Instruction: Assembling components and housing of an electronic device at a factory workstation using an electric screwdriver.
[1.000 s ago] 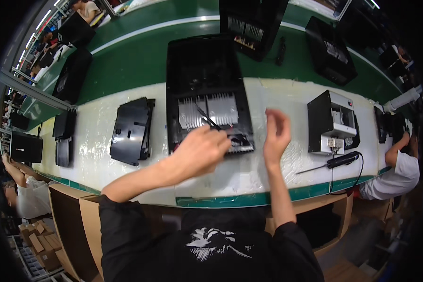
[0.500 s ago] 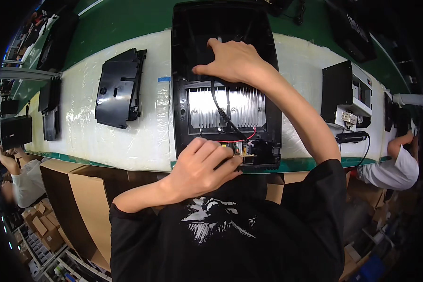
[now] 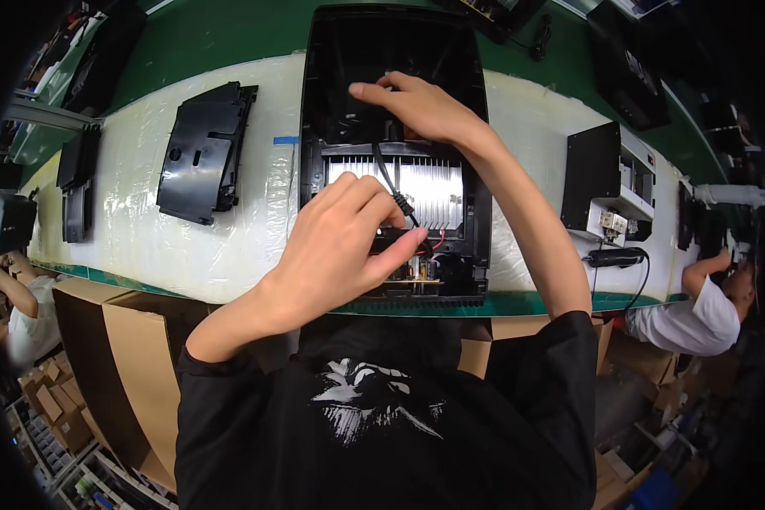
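A black housing (image 3: 312,183) lies at the bench's near edge, with a silver finned heat sink (image 3: 440,189) and a circuit board (image 3: 416,272) inside. My left hand (image 3: 336,234) hovers over the heat sink's lower left part, fingers bent and thumb held apart, its tip close to a black cable (image 3: 404,204). Shadow hides whether its fingertips touch anything. Across the far, hollow end of the housing reaches my right hand (image 3: 421,106), thumb stretched left and fingers partly spread. I see nothing held in it. A red wire (image 3: 440,242) runs beside the board.
To the left lies a loose black panel (image 3: 202,157) on the plastic-wrapped bench top (image 3: 268,221). A black and white unit (image 3: 608,183) stands right, with a black corded tool (image 3: 616,257) below it. Cardboard boxes (image 3: 136,365) sit under the near edge. People work at both sides.
My left hand has moved up from the circuit board to the heat sink, and its thumb has come away from the fingers. My right hand has shifted slightly, still over the hollow end.
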The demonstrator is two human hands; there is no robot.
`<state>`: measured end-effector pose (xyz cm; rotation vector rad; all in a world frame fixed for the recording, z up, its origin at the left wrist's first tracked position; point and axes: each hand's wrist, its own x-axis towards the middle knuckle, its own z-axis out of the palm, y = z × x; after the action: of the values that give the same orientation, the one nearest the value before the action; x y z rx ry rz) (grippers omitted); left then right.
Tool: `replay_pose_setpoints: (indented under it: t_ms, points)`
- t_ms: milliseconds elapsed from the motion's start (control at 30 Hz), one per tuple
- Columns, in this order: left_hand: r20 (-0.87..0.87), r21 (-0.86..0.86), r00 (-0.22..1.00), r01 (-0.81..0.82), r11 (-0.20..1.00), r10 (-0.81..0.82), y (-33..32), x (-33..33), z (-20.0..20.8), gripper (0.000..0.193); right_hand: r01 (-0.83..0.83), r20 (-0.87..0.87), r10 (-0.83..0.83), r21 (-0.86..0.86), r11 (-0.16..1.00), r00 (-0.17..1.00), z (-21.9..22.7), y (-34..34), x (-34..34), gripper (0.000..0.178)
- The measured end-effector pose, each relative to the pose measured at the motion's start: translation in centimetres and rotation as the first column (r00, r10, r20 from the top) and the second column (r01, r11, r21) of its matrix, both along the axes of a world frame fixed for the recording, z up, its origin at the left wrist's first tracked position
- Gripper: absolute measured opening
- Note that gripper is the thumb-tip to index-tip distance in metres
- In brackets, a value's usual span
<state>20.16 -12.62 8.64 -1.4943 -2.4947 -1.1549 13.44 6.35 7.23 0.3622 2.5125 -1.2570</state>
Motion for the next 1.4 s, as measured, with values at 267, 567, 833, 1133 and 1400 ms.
replay_pose_setpoints:
  t_ms: [267, 567, 833, 1133, 1400]
  points:
    - [0.571, 0.068, 0.816, 0.061, 0.996, -0.089, -0.1, -0.4, 1.6, 0.027, 0.112, -0.070, -0.200, -0.631, 0.768, 0.977, 0.9, -1.3, 0.7, 0.052]
    - [0.511, 0.149, 0.725, 0.455, 0.878, -0.462, 4.4, -0.4, 0.7, 0.025, -0.330, -0.470, -0.292, -0.845, 0.421, 0.833, 10.1, 2.7, 10.5, 0.073]
    - [-0.030, 0.035, 0.881, 0.472, 0.881, -0.471, 7.2, -0.1, 0.1, 0.013, -0.106, -0.841, -0.389, -0.456, 0.883, 0.376, 4.9, 9.9, 28.1, 0.099]
    - [0.111, 0.016, 0.785, 0.612, 0.791, -0.610, 4.9, 0.5, -0.3, 0.018, 0.715, 0.430, -0.614, -0.608, 0.345, 0.662, -4.7, -5.4, 33.1, 0.055]
    - [0.003, -0.071, 0.764, 0.643, 0.762, -0.645, 5.0, 1.0, 0.0, 0.018, 0.578, -0.556, -0.478, 0.004, 0.816, 0.680, -2.8, -3.5, 27.1, 0.034]
